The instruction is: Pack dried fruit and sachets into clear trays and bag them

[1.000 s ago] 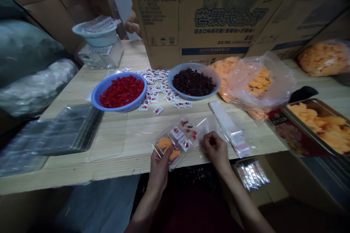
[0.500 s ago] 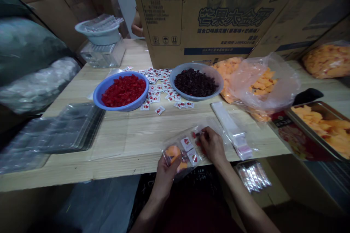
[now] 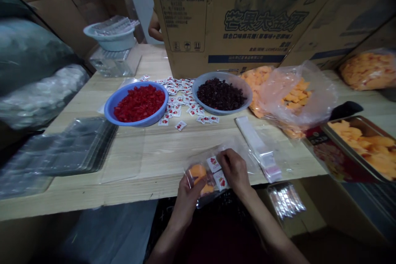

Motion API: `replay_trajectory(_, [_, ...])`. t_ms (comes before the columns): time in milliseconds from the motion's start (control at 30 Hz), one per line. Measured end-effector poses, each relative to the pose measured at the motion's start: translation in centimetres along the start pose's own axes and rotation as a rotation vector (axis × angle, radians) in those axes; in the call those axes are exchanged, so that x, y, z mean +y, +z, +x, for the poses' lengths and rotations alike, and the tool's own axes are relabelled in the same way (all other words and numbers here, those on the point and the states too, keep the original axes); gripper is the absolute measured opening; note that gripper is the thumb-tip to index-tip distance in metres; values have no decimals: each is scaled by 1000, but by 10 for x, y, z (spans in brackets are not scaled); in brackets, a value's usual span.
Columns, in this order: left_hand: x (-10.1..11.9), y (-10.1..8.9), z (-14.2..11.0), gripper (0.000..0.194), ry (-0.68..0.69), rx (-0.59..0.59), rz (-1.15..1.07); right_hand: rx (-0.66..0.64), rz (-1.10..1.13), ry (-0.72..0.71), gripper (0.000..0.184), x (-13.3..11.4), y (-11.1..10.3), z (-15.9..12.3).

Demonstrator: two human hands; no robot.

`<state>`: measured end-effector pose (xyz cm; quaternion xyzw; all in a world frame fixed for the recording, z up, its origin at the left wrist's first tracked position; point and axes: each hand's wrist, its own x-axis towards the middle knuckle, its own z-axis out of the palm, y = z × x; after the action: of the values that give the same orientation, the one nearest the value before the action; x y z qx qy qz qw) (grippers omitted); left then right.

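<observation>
1. Apparently a small packing workshop: a wooden worktop (image 3: pixel 161 148) carries a large printed carton (image 3: pixel 216 24).
2. In front of the carton, bowls (image 3: pixel 109 110) of red and dark bits (image 3: pixel 140 102) stand beside many loose sachets (image 3: pixel 177 100).
3. Left of the carton and nearer, clear trays (image 3: pixel 78 142) lie stacked.
4. Right of the carton sits a bag of orange pieces (image 3: pixel 368 69).

Wooden bench (image 3: pixel 154 140); beyond the hands (image 3: pixel 188 193), a blue bowl (image 3: pixel 109 106), sachets (image 3: pixel 177 109), a paler bowl (image 3: pixel 221 111); left of the hands, stacked clear trays (image 3: pixel 83 144); right of the hands, flat plastic sleeves (image 3: pixel 255 142), an orange-filled bag (image 3: pixel 297 99).
</observation>
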<state>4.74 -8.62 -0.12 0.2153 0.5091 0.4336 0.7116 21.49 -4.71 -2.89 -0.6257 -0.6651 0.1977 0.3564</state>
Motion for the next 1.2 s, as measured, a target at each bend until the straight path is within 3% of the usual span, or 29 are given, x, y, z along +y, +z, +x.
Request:
replay_trajectory(133, [-5,-7,-2,46,22,-50,-32,-45,18,-60,18,-6,-1,-2])
replay_trajectory(233, [-12,-13,-4,42,53,-23,-68,-47,27,-109,19,-15,3,-8])
replay_trajectory(433, [-16,-17,-14,44,13,18,-55,-33,-7,-57,19,-18,9,-15])
replay_trajectory(533, [-13,-14,-16,42,27,21,-49,-69,11,-124,17,-17,8,-13])
replay_trajectory(633, [-14,-10,-13,43,42,41,-72,-107,12,-165,17,-16,0,-12])
replay_trajectory(800, [-22,-4,-6,50,18,14,-142,-45,-232,9,9,-5,-21,-25])
replay_trajectory(900, [-22,0,-5,50,-25,15,-141,-24,-315,57,15,2,-31,-36])
replay_trajectory(1200, [-14,13,-6,40,-29,67,-204,-70,-37,28,19,-8,-45,-49])
